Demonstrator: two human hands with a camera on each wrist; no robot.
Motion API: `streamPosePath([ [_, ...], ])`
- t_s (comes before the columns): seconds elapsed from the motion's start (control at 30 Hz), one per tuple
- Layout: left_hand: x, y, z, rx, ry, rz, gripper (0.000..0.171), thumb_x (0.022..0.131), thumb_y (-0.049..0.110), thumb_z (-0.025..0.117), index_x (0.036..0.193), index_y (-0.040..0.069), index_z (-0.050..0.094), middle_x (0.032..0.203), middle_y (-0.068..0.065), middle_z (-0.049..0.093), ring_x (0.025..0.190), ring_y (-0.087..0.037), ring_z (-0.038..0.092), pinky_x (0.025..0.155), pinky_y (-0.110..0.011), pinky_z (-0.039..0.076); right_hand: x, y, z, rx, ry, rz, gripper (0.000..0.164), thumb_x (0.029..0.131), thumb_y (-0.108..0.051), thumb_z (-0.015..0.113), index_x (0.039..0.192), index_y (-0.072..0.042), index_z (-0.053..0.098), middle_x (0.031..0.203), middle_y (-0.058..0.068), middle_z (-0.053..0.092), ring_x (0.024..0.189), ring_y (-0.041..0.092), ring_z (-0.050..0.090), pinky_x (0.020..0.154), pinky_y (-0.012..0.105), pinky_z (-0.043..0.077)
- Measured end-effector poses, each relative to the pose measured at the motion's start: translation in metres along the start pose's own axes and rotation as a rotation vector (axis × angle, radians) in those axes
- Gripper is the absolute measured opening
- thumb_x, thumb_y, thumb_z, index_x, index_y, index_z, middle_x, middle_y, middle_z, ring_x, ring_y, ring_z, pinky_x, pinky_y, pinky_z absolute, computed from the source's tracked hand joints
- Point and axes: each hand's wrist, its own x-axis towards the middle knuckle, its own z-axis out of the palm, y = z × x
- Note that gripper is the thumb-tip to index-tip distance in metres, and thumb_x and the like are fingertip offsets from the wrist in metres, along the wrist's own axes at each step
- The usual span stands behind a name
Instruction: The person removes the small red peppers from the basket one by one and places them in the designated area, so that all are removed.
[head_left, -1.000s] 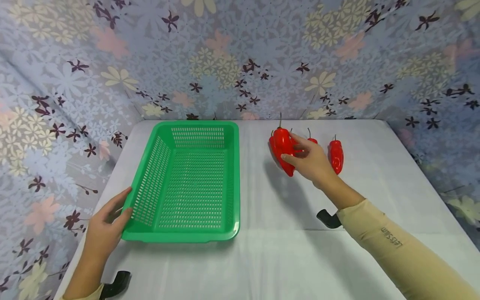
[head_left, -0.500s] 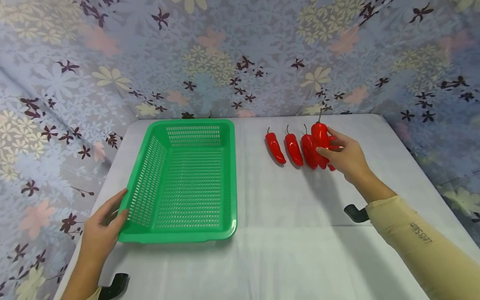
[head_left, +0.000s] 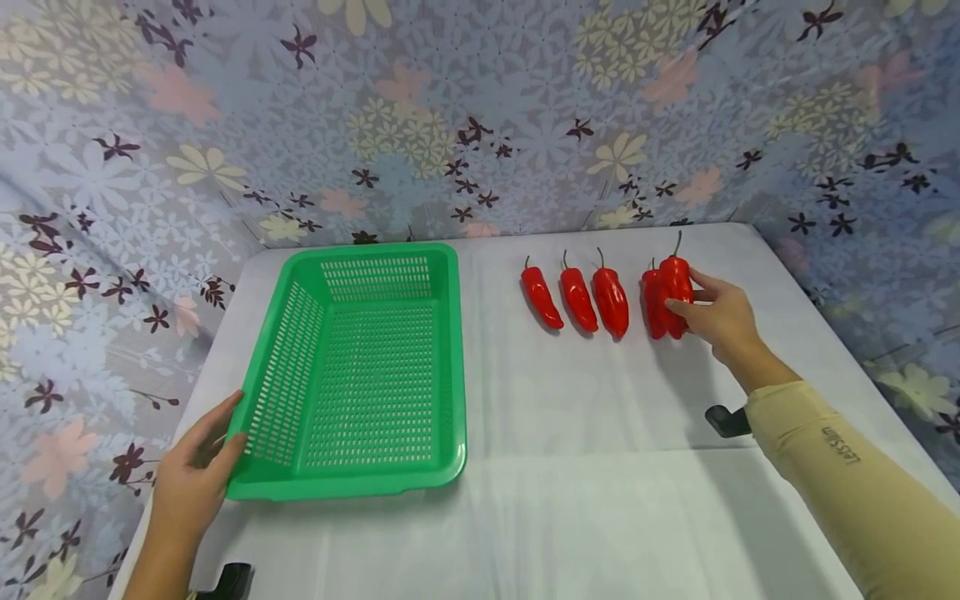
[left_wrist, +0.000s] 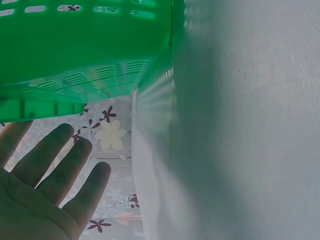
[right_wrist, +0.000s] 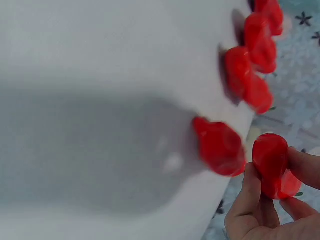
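My right hand [head_left: 723,317] pinches a red chili pepper [head_left: 675,283] by its side, stem upward, at the right end of a row of peppers. In the right wrist view the thumb and fingertips press its sides, and it is lifted above the cloth. Another red pepper [head_left: 651,304] lies just left of it, partly overlapped in the head view. Three more stand in the row: a left pepper [head_left: 542,298], a middle pepper [head_left: 578,300] and a wider pepper [head_left: 611,302]. My left hand [head_left: 191,475] touches the left rim of the green basket [head_left: 454,358], its fingers straight and spread in the left wrist view.
The basket has slotted walls and a mesh floor with nothing on it. A white cloth [head_left: 570,417] covers the table. Flowered fabric [head_left: 480,108] hangs behind and at both sides. Dark wrist mounts [head_left: 727,422] stick out by the wrists.
My right hand has carried the pepper rightward past the row, which uncovers the peppers behind it, and has lowered it slightly. The head view has shifted a little. My left hand stays at the rim.
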Motion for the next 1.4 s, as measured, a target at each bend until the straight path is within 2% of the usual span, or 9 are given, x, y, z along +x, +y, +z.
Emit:
streamPosePath([
  [0.17,-0.002,0.0,-0.001,0.006,0.016,0.021,0.047,0.1,0.016,0.065,0.146,0.023,0.057,0.14,-0.011,0.059,0.115,0.01,0.05,0.093,-0.01,0.042,0.008,0.014,0.0,-0.011,0.007,0.057,0.081,0.099,-0.023,0.065,0.162,-0.021,0.014,0.155,0.031,0.029,0.138,0.049,0.035,0.1,0.055,0.047],
  [0.37,-0.002,0.001,0.0,0.015,0.022,0.033,0.047,0.1,0.015,0.064,0.146,0.023,0.057,0.14,-0.01,0.059,0.117,0.01,0.048,0.097,-0.013,0.042,0.017,0.026,0.0,-0.027,0.031,0.111,0.079,0.1,-0.022,0.063,0.162,-0.022,0.014,0.157,0.03,0.028,0.138,0.048,0.036,0.102,0.054,0.046],
  [0.63,-0.003,0.002,-0.001,-0.007,0.021,0.053,0.048,0.099,0.013,0.065,0.146,0.02,0.057,0.139,-0.014,0.059,0.115,0.01,0.05,0.093,-0.009,0.041,0.025,0.035,-0.007,-0.023,0.038,0.138,0.076,0.102,-0.02,0.06,0.162,-0.019,0.014,0.156,0.032,0.027,0.138,0.049,0.034,0.104,0.056,0.044],
  [0.87,-0.002,0.001,0.0,-0.009,0.023,0.067,0.048,0.099,0.012,0.066,0.145,0.02,0.057,0.138,-0.013,0.06,0.115,0.01,0.05,0.093,-0.01,0.041,0.03,0.048,-0.009,-0.092,0.003,0.167,0.076,0.101,-0.02,0.059,0.162,-0.015,0.014,0.155,0.034,0.027,0.137,0.052,0.034,0.104,0.057,0.042],
  [1.2,-0.002,0.001,0.0,0.009,0.026,0.059,0.048,0.099,0.013,0.065,0.145,0.021,0.057,0.138,-0.012,0.06,0.114,0.012,0.049,0.092,-0.009,0.041,0.034,0.052,-0.002,-0.148,-0.003,0.166,0.075,0.102,-0.019,0.059,0.161,-0.011,0.014,0.155,0.034,0.026,0.138,0.052,0.032,0.105,0.058,0.041],
  [1.3,-0.002,0.001,0.0,0.014,0.025,0.056,0.048,0.099,0.013,0.065,0.145,0.022,0.057,0.138,-0.012,0.06,0.113,0.012,0.049,0.092,-0.009,0.041,0.031,0.052,0.0,-0.142,0.033,0.144,0.079,0.101,-0.027,0.06,0.162,-0.012,0.011,0.158,0.032,0.021,0.142,0.051,0.026,0.106,0.059,0.04],
  [1.4,-0.001,0.001,0.0,0.012,0.023,0.055,0.048,0.099,0.013,0.065,0.145,0.023,0.057,0.139,-0.011,0.06,0.114,0.011,0.049,0.092,-0.01,0.041,0.029,0.05,0.0,-0.095,0.121,0.099,0.092,0.097,-0.047,0.061,0.162,-0.02,0.002,0.164,0.027,0.007,0.148,0.047,0.012,0.109,0.062,0.033],
])
